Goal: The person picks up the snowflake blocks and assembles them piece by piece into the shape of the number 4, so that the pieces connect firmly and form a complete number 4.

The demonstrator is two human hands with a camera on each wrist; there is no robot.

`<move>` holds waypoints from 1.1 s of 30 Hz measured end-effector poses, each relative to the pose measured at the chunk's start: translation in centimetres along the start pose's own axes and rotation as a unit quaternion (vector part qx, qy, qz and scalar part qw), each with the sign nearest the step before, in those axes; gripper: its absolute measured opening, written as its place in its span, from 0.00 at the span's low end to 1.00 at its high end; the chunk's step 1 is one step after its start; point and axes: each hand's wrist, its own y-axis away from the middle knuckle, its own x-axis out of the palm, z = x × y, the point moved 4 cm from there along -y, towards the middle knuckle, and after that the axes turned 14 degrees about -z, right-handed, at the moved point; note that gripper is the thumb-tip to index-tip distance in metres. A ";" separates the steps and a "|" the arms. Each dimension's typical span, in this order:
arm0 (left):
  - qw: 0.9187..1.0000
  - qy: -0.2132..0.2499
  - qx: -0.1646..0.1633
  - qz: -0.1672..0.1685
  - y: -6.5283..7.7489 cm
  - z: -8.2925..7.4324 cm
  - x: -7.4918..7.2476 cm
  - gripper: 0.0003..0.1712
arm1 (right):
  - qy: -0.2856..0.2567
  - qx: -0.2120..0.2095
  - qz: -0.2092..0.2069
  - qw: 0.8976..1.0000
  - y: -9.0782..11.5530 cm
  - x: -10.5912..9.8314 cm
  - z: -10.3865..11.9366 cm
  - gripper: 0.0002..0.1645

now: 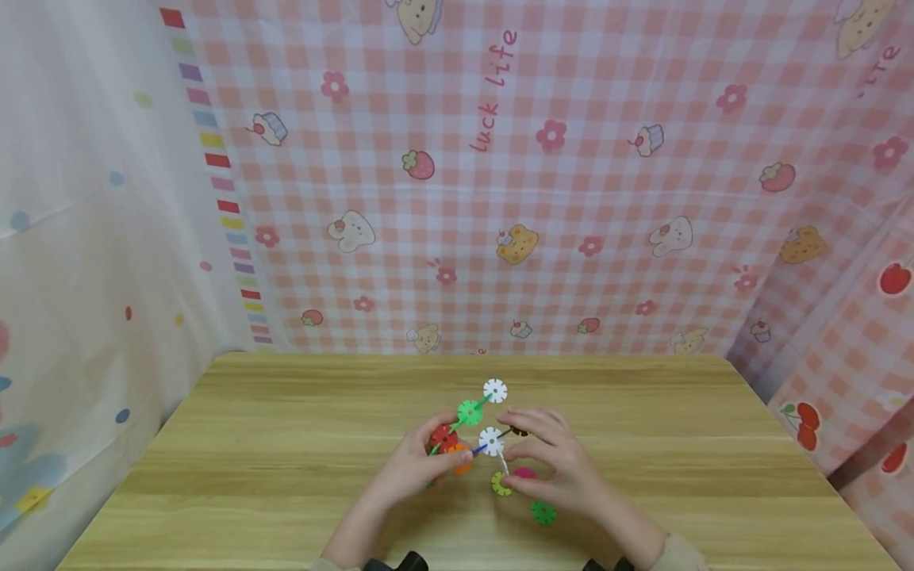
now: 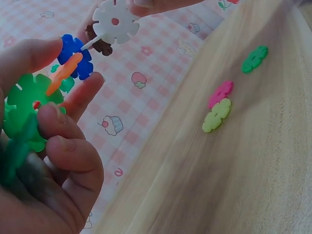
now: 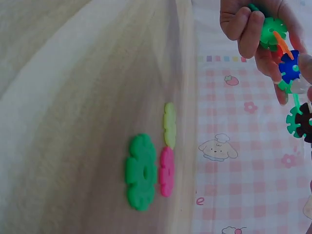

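My left hand point(image 1: 417, 464) holds a joined chain of notched plastic snowflake discs, with its thumb over the orange disc point(image 1: 461, 462). A red disc point(image 1: 439, 436) shows beside that thumb, and a green disc point(image 1: 464, 408) and a white disc point(image 1: 489, 385) lead off the far end. In the left wrist view, a blue disc point(image 2: 68, 46) rises between thumb and index finger. From it run a white disc point(image 2: 105, 19) and a brown disc point(image 2: 99, 45). My right hand point(image 1: 567, 460) pinches the white part at its fingertips. The brown disc is partly behind its fingers.
Three loose discs lie on the wooden table point(image 1: 286, 444): a yellow-green one point(image 2: 217, 117), a pink one point(image 2: 220, 95) close against it, and a green one point(image 2: 255, 59) nearer the right sleeve. Patterned cloth point(image 1: 600, 190) hangs behind the table and at both sides.
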 end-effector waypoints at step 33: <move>1.000 -0.005 -0.013 0.013 0.1 0.3 0.2 0.41 | -0.036 0.077 0.118 0.989 -0.6 0.2 0.3 0.15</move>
